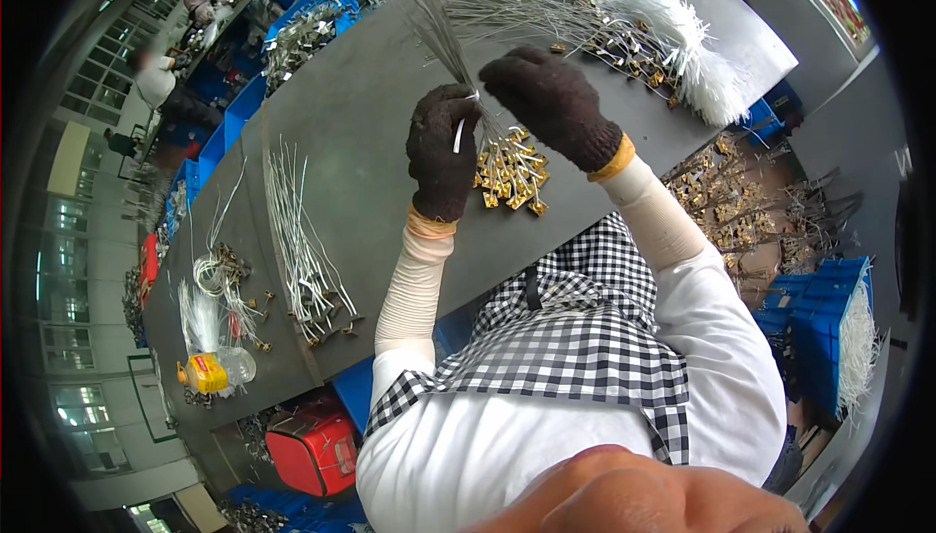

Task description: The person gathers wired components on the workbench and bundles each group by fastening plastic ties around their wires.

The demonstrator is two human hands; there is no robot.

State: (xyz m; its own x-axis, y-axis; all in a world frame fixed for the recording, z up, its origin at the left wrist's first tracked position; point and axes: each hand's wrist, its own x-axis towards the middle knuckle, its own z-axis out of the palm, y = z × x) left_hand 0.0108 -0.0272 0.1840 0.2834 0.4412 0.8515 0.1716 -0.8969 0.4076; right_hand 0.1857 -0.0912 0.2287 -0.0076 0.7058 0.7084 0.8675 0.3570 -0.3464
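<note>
A bundle of thin grey wires (446,38) with brass-coloured metal end pieces (512,174) slants over the grey table. My left hand (444,155), in a dark knitted glove, is closed around the bundle just above those end pieces. A narrow white tie strip (458,136) hangs beside the left fingers, and a white band circles the wires there. On the bundle's right, my right hand (558,109), gloved too, has its fingers curled together close to the band. Whatever its fingertips pinch is hidden.
More wires with brass ends (624,50) and a heap of white strips (673,40) lie at the far right. Loose wires (297,240), a plastic bottle (236,365) and coiled wire (210,275) are on the left. A blue crate (829,328) stands low right, a red box (310,450) low left.
</note>
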